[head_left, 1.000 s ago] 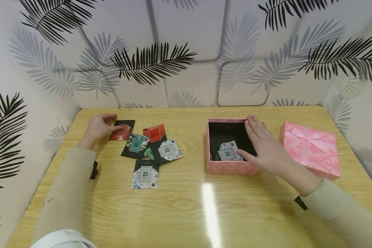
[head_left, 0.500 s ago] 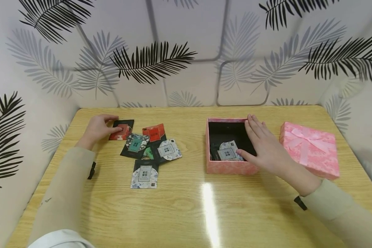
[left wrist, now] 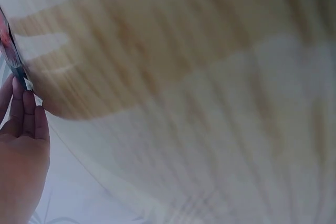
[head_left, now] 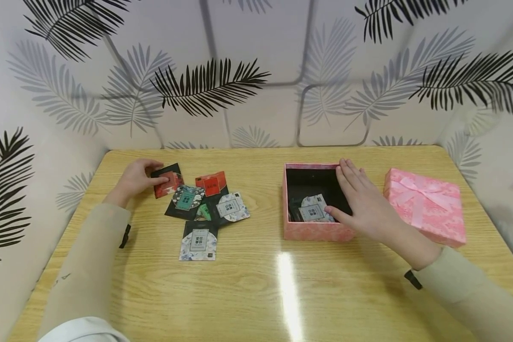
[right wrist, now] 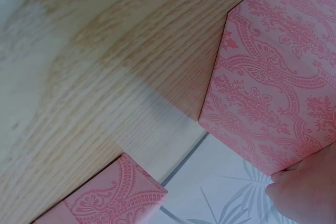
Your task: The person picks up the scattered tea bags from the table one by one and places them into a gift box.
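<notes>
My left hand (head_left: 133,180) pinches a red and black sachet (head_left: 175,179) at the table's far left, thumb on its face and fingers behind. In the left wrist view that sachet (left wrist: 7,43) shows at the fingertips, seen nearly edge-on. Beside it lie a green-labelled sachet (head_left: 185,199), a red one (head_left: 210,183) and several more, partly overlapping. My right hand (head_left: 363,204) rests over the right rim of a pink box (head_left: 318,232), fingers straight, thumb reaching over the opening. Inside the box is a white-patterned sachet (head_left: 314,209), with dark ones beside it.
A pink lid (head_left: 427,209) with a ribbon bow lies right of the box, close to my right forearm. One blue-and-white sachet (head_left: 198,242) lies nearest me on the wooden table (head_left: 239,294). Leaf-patterned cloth (head_left: 273,114) rises behind the table.
The red and black sachet in my left hand has turned anticlockwise, its top edge shifting left. My right hand has stayed on the box rim.
</notes>
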A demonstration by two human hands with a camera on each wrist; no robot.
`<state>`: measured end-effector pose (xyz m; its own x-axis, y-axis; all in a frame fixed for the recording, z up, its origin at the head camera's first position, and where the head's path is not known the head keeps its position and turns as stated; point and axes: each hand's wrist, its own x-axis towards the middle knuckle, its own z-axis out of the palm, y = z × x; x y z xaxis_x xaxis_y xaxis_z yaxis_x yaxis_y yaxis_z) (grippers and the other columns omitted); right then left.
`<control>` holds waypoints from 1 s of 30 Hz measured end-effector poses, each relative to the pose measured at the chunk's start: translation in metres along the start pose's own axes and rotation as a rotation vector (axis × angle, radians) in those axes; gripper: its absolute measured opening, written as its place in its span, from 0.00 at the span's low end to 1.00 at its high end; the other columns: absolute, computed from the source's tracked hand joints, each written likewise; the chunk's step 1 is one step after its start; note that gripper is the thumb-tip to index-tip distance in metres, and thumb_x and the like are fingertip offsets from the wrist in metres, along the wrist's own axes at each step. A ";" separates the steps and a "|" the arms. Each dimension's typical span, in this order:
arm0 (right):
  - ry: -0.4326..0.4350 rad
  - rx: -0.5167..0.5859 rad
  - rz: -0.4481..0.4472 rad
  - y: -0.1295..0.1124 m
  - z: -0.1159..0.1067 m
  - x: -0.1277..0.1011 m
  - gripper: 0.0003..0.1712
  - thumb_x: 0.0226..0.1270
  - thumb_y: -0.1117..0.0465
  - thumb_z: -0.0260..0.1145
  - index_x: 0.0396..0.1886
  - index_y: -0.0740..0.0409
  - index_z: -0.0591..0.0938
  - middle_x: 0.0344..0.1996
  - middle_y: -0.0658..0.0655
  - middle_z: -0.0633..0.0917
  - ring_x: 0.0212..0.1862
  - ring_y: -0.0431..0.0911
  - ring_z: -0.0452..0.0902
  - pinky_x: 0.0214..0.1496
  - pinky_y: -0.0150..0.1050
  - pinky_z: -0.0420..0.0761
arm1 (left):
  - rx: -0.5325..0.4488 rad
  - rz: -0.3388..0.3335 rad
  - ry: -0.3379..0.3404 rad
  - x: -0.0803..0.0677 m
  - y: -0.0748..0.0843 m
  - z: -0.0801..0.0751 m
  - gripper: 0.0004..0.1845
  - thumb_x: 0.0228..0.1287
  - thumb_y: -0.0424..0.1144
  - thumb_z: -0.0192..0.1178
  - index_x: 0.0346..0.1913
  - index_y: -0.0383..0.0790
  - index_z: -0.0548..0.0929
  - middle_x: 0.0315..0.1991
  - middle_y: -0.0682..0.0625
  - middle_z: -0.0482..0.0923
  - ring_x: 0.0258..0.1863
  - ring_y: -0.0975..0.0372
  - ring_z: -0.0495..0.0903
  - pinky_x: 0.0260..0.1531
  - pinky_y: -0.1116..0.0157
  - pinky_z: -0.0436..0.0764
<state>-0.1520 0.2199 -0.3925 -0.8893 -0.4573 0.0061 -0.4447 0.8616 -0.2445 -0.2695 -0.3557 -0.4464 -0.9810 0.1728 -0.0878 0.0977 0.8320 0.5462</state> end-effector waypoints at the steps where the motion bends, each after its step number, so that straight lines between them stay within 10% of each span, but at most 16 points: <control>1: 0.000 0.000 0.000 0.000 0.000 0.000 0.58 0.78 0.37 0.61 0.86 0.71 0.46 0.87 0.68 0.43 0.88 0.63 0.36 0.89 0.59 0.41 | 0.001 -0.001 -0.003 0.000 -0.001 0.000 0.30 0.72 0.39 0.71 0.69 0.24 0.77 0.64 0.25 0.79 0.62 0.37 0.78 0.68 0.39 0.74; 18: -0.004 0.004 0.004 0.000 0.000 0.001 0.58 0.79 0.37 0.60 0.86 0.71 0.46 0.87 0.69 0.43 0.88 0.63 0.36 0.89 0.59 0.41 | -0.090 -0.036 0.074 -0.013 0.003 -0.003 0.29 0.72 0.40 0.72 0.67 0.26 0.77 0.62 0.26 0.79 0.60 0.37 0.79 0.65 0.42 0.76; 30: 0.008 0.002 -0.007 0.002 0.002 0.001 0.58 0.79 0.36 0.60 0.86 0.70 0.46 0.87 0.69 0.44 0.88 0.63 0.36 0.89 0.59 0.42 | -0.154 -0.086 0.203 -0.032 0.013 -0.007 0.24 0.72 0.38 0.71 0.65 0.30 0.82 0.58 0.29 0.84 0.54 0.43 0.83 0.41 0.76 0.75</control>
<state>-0.1532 0.2206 -0.3952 -0.8872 -0.4612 0.0156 -0.4505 0.8583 -0.2459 -0.2380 -0.3538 -0.4302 -0.9996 -0.0172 0.0213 0.0013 0.7464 0.6655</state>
